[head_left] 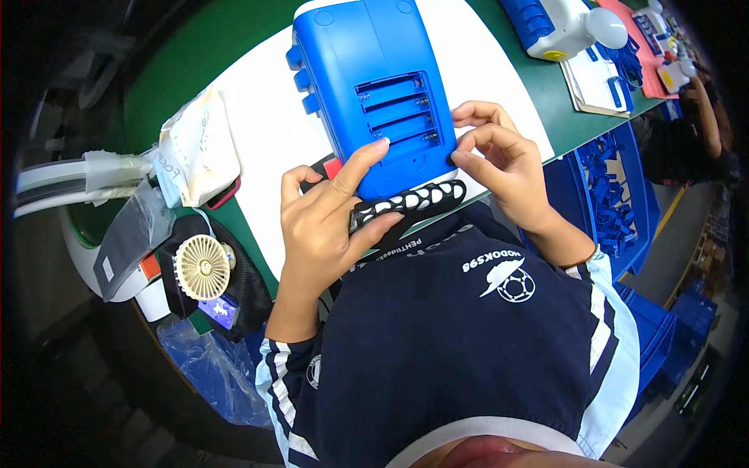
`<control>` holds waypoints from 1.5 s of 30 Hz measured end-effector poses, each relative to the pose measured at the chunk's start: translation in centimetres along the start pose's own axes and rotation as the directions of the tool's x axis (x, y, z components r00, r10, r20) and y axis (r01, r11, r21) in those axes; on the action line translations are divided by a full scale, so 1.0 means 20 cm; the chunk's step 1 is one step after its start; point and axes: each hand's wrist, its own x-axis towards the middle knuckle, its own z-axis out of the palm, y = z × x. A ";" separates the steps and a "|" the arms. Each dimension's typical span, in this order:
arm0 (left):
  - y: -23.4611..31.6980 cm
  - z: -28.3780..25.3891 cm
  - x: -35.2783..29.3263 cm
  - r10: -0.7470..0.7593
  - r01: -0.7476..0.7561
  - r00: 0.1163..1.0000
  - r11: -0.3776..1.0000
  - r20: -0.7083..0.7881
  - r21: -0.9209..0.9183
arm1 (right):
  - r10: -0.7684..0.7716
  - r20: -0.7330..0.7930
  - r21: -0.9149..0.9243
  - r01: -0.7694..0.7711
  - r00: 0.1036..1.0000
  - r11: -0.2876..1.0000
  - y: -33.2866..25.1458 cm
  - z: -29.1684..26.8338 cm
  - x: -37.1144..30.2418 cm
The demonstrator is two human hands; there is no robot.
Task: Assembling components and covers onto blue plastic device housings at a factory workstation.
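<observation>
I have the left hand (pixel 316 222) curled around the near left corner of the blue device (pixel 339 101), gripping it, with the index fingertip lying by the open battery compartment (pixel 400 117). Metal contacts show inside its slots. A black strip with white ovals (pixel 429 198) runs along the device's near end, its left end beside my left thumb.

The right hand (pixel 499 152) is at the device's near right edge, fingers bent and thumb drawn toward them; I cannot tell whether they pinch anything. The device sits ahead of and between both hands, over a white board (pixel 265 101) on the green table (pixel 538 93). A bit of red (pixel 333 168) peeps out behind the left fingers.

Left of my left hand, things crowd the table edge: a cream fan (pixel 204 267) on a dark mesh pouch (pixel 253 273), and farther out a whitish wrapped bundle (pixel 207 148) and a grey plastic sleeve (pixel 136 234). Pale tubes (pixel 62 181) reach in toward the bundle.

Right of my right hand, below table level, a blue bin (pixel 566 187) holds small blue parts (pixel 605 195). Beyond that hand, farther ahead, I see a clipboard (pixel 597 82) and a blue-and-white unit (pixel 558 31) with a bulb. Another person's arm (pixel 708 117) shows at far right.
</observation>
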 end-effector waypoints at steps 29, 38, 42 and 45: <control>-0.01 0.01 0.00 0.012 -0.012 1.000 0.999 0.013 0.046 | -0.182 0.276 -0.167 0.234 0.944 0.958 -0.15 0.06 0.12; -0.04 0.01 -0.03 0.052 -0.050 0.999 0.995 -0.014 0.089 | -0.190 0.573 -0.139 0.323 0.797 0.936 -0.26 0.18 0.25; -0.03 0.02 -0.02 0.063 -0.055 0.997 0.990 -0.054 0.129 | -0.145 0.384 -0.127 0.208 0.912 0.970 -0.25 0.13 0.32; -0.02 0.01 -0.01 0.012 -0.010 0.999 0.999 -0.032 0.054 | -0.199 0.243 -0.160 0.242 0.949 0.957 -0.20 -0.02 0.47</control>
